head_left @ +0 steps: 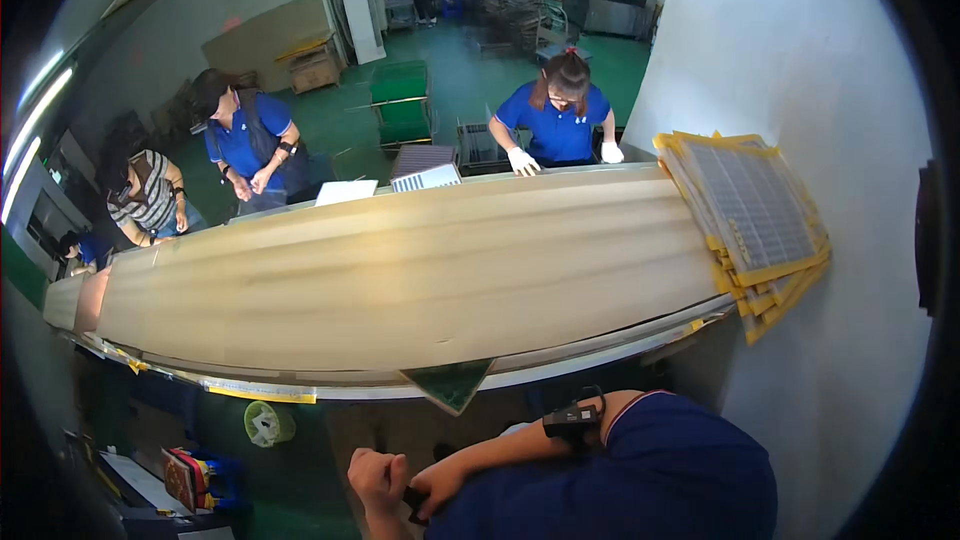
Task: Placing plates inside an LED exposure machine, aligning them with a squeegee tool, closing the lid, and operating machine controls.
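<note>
My left hand [378,478] is held up below the table's near edge, its fingers curled into a loose fist with nothing visible in them. Close beside it, my right hand [440,486] reaches across to the left wrist, fingers closed on a black wrist band [413,502] there. Part of that band is hidden behind the fingers. A black device [572,422] is strapped round my right arm near the elbow. Both hands are apart from the long table [400,280], which has a beige covering. A dark green corner piece [452,383] hangs over its near edge.
Yellow-edged mesh sheets [750,210] are stacked at the table's right end by the white wall. A co-worker in white gloves [523,162] stands opposite; other people stand further left. Below the table are a green waste bin [270,424] and a red package [185,480].
</note>
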Motion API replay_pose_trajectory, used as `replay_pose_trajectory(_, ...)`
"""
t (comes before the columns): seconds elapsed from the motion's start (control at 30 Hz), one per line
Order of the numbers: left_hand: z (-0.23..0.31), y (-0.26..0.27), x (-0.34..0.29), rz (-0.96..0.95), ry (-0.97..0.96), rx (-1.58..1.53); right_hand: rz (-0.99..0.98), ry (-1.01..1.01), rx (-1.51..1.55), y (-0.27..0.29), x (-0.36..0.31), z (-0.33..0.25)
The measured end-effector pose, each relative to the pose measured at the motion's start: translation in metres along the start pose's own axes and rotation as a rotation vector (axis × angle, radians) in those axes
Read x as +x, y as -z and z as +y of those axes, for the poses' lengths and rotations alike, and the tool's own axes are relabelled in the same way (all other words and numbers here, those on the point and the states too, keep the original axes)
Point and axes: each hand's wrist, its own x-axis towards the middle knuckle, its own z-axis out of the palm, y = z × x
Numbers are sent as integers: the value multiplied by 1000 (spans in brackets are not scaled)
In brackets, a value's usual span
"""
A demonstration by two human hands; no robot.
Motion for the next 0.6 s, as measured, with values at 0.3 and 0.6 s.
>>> replay_pose_trajectory(0.3, 40, -51, -146, 266, 985, -641, 381, -219, 252, -10, -81, 12)
replay_pose_trajectory(0.6, 86, -56, -181, 144, 1132, -377, 258, 98, 362, -33, -66, 43)
